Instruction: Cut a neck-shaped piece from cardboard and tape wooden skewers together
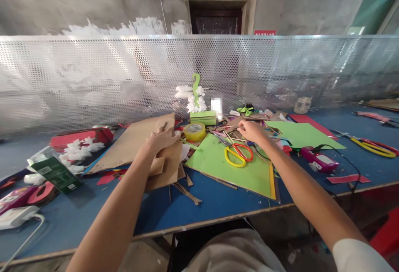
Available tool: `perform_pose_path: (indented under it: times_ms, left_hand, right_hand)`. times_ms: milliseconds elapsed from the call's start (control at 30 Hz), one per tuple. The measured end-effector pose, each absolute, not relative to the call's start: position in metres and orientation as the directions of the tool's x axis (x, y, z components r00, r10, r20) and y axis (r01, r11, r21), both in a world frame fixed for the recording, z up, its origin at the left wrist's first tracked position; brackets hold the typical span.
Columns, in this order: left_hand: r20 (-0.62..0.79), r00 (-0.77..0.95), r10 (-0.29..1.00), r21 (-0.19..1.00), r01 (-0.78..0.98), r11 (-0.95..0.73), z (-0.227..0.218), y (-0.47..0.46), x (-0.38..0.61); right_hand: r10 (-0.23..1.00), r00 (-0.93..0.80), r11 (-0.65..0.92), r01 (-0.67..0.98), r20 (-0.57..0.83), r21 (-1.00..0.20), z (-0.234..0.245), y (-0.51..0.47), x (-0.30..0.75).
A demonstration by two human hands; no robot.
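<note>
My left hand lies over brown cardboard pieces, its fingers spread on them. Out over a heap of cardboard and paper scraps, my right hand has its fingertips drawn together; whatever they pinch, if anything, is too small to make out. Between my arms, scissors with yellow and orange handles rest on a light green sheet. A yellow roll of tape sits between my hands. Behind it stands a green paper piece with a curved neck and white tufts, on a green block.
A green box, a white power strip and white tufts lie at the left. At right are a purple device with a black cord, pliers and a glass jar. A perforated metal screen borders the blue table's back.
</note>
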State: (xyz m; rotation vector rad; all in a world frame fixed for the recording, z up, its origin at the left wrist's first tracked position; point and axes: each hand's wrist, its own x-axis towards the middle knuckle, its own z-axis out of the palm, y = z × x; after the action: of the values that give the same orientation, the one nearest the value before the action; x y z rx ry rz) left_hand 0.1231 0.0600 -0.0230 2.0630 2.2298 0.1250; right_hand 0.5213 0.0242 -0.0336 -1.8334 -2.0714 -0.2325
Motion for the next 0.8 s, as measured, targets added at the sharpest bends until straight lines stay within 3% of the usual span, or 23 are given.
perform_pose_path:
  times_ms: [167,533,700,800]
  left_hand:
    - [-0.007,-0.015,1.000,0.078,0.997,0.015,-0.029,0.066,0.123]
    - [-0.011,-0.023,1.000,0.114,0.993,0.024,-0.012,0.041,0.130]
    - [0.022,0.032,0.999,0.001,0.999,-0.032,-0.008,0.022,0.151]
    - [0.027,0.156,0.987,-0.096,0.984,-0.152,-0.010,0.011,0.165]
  right_hand:
    - [0.964,-0.138,0.169,0.978,0.229,-0.119,-0.041,0.028,0.512]
    - [0.963,-0.164,0.188,0.977,0.212,-0.096,-0.041,0.026,0.507]
    - [0.968,-0.148,0.169,0.981,0.204,-0.090,-0.037,0.020,0.504]
    - [0.972,-0.148,0.168,0.981,0.182,-0.101,-0.035,0.018,0.504]
